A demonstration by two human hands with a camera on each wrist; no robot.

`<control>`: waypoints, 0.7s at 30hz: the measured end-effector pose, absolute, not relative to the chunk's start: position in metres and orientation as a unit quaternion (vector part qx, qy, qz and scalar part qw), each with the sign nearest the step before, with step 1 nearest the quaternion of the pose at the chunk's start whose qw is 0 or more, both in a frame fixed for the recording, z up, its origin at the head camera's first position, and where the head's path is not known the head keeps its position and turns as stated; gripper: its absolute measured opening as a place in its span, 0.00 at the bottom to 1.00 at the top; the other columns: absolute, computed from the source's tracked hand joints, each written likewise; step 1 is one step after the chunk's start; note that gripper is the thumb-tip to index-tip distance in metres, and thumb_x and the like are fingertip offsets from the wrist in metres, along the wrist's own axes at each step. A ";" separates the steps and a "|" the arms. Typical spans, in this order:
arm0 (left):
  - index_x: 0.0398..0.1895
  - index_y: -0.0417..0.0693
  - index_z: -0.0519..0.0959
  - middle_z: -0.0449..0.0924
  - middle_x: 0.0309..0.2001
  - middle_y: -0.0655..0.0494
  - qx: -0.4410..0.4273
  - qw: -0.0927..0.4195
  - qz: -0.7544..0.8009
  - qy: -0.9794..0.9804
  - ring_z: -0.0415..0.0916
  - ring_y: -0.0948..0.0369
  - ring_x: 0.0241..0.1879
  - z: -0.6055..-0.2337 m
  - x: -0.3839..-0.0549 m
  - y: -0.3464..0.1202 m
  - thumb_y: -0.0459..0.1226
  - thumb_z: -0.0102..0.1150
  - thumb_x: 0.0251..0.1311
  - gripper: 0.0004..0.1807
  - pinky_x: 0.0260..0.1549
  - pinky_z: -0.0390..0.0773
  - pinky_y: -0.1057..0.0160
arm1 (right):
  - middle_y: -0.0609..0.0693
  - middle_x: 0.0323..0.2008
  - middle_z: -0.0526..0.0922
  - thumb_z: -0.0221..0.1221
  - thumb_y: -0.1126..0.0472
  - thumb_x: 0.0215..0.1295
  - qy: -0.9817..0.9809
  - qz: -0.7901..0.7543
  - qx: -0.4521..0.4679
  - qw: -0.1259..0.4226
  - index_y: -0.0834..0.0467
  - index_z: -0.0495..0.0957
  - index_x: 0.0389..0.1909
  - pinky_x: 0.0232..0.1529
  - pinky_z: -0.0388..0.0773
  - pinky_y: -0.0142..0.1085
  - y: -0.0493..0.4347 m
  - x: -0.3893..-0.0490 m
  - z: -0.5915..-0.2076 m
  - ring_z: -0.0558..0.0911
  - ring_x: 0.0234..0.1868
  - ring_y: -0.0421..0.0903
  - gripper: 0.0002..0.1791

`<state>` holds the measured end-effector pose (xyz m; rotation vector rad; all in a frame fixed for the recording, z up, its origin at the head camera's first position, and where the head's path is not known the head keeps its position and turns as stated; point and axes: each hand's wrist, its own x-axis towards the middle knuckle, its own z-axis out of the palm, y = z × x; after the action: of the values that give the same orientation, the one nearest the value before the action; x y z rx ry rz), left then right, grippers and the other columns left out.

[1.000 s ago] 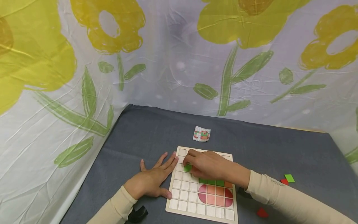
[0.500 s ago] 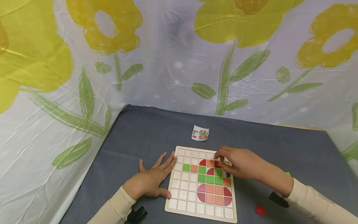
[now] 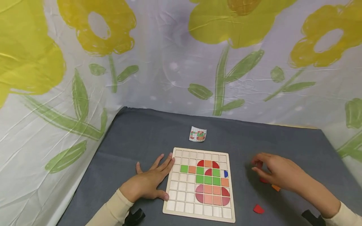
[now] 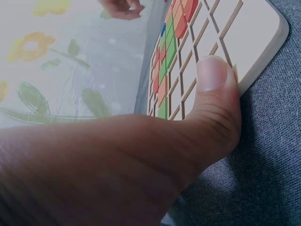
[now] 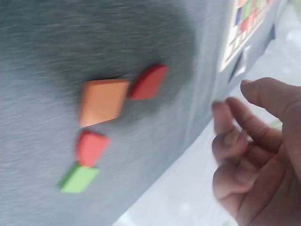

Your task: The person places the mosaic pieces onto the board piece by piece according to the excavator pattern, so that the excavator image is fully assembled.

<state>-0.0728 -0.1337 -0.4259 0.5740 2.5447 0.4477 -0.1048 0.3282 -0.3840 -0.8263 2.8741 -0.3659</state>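
A pale wooden grid board (image 3: pixel 195 216) lies on the grey cloth, with green, orange, red and pink tiles and one blue piece (image 3: pixel 225 174) in its cells. My left hand (image 3: pixel 147 184) is spread at the board's left edge; the thumb (image 4: pixel 214 77) rests on the rim in the left wrist view. My right hand (image 3: pixel 280 172) hovers right of the board, fingers loosely bent, thumb and fingertips apart with nothing seen between them. In the right wrist view, an orange square (image 5: pixel 103 101), two red quarter-round pieces (image 5: pixel 149 82) and a green square (image 5: pixel 80 178) lie near it.
A small printed card (image 3: pixel 197 134) with a coloured grid pattern lies beyond the board. Another red piece (image 3: pixel 258 209) lies on the grey cloth (image 3: pixel 152 131) right of the board. A flower-printed curtain (image 3: pixel 164 56) hangs behind and on the left.
My right hand has moved from the board's upper left, across its upper right, and off to the right over the loose pieces. The left hand has kept its place on the board's edge.
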 end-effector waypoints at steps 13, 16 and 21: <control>0.88 0.62 0.43 0.32 0.87 0.66 0.205 0.244 0.159 0.934 0.29 0.53 0.86 -0.425 -0.072 -0.133 0.60 0.78 0.48 0.70 0.58 0.35 0.09 | 0.39 0.19 0.66 0.73 0.42 0.64 0.979 -0.050 -0.185 0.067 0.47 0.69 0.25 0.20 0.62 0.36 0.356 -0.085 -0.415 0.64 0.19 0.36 0.23; 0.88 0.62 0.43 0.32 0.87 0.65 0.207 0.243 0.160 0.934 0.30 0.53 0.86 -0.425 -0.072 -0.133 0.60 0.78 0.48 0.69 0.58 0.35 0.09 | 0.38 0.21 0.66 0.75 0.47 0.62 0.974 -0.065 -0.204 0.068 0.46 0.69 0.26 0.21 0.63 0.34 0.353 -0.085 -0.416 0.64 0.21 0.34 0.22; 0.88 0.62 0.43 0.32 0.87 0.65 0.208 0.243 0.161 0.934 0.30 0.53 0.86 -0.425 -0.072 -0.133 0.60 0.78 0.48 0.69 0.58 0.34 0.09 | 0.37 0.31 0.72 0.77 0.53 0.60 0.968 -0.068 -0.234 0.067 0.45 0.74 0.33 0.23 0.68 0.34 0.345 -0.087 -0.414 0.68 0.26 0.33 0.17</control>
<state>-0.0723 -0.1334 -0.4253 0.5697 2.5515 0.4395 -0.0869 0.3447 -0.4141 -0.7044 2.9162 -0.2046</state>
